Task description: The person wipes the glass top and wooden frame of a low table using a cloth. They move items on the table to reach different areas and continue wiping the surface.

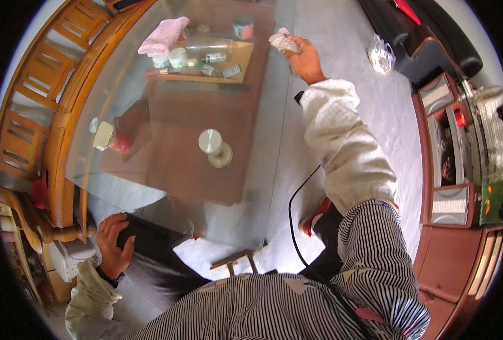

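A crumpled, off-white cloth point(286, 43) is gripped in my right hand point(306, 59), at the far right edge of the glass tabletop point(251, 221). My right arm reaches well forward along that edge. Nothing is in my left hand point(114, 244), whose fingers are apart over my left leg near the table's near left corner. A folded pink towel point(164, 36) lies at the far left, partly over two white-lidded jars point(178, 57). Small bottles, tubes and a large clear bottle point(204, 45) lie on a light wooden board point(246, 63) beside them.
A round metal support point(211, 142) shows near the middle of the table. A pale block-like thing point(103, 136) is at the left. A wooden bench point(60, 140) lines the left side. At right stand a cabinet point(446, 263) and a plastic bag point(381, 55); a black cable point(291, 216) hangs beside me.
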The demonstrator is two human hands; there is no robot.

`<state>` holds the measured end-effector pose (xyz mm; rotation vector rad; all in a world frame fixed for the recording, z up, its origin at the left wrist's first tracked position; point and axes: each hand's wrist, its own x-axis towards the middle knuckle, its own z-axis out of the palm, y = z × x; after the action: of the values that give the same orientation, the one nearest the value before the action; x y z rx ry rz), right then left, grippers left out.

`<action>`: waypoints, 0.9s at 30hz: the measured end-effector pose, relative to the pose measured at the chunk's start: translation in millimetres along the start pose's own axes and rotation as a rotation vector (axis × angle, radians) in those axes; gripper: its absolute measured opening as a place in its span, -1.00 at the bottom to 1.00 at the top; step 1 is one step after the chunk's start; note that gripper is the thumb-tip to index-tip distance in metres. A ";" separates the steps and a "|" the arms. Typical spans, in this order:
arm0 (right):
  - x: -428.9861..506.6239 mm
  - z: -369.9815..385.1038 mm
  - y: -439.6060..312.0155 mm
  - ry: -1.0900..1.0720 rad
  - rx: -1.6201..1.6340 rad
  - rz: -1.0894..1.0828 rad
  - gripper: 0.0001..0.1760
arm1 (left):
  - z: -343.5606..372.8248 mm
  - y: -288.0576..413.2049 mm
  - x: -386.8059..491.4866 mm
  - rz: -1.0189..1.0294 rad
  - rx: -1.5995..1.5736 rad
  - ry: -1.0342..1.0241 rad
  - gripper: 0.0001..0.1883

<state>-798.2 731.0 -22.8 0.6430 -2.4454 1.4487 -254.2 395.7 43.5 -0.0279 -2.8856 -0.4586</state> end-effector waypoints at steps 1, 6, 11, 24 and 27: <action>-20.4 1.7 -6.9 0.042 0.049 -0.011 -0.50 | 0.4 0.5 -1.4 0.010 -0.002 -0.005 -0.70; -145.4 5.1 -52.2 0.142 0.347 0.045 -0.49 | 3.1 -0.8 -8.6 -0.012 0.005 0.000 -0.74; -256.6 5.6 -118.5 0.254 0.473 0.056 -0.48 | 4.0 -3.6 -15.6 -0.033 0.014 0.021 -0.76; -175.4 21.3 -88.6 0.247 0.753 0.259 -0.54 | 3.5 -0.1 -11.0 0.030 0.043 0.059 -0.78; -213.5 22.3 -93.8 0.247 0.720 0.245 -0.53 | 5.6 -2.0 -10.8 0.031 -0.001 0.078 -0.79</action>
<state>-565.3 726.6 -47.7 0.2491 -1.8278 2.3699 -245.0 395.6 35.4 -0.0532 -2.8041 -0.4450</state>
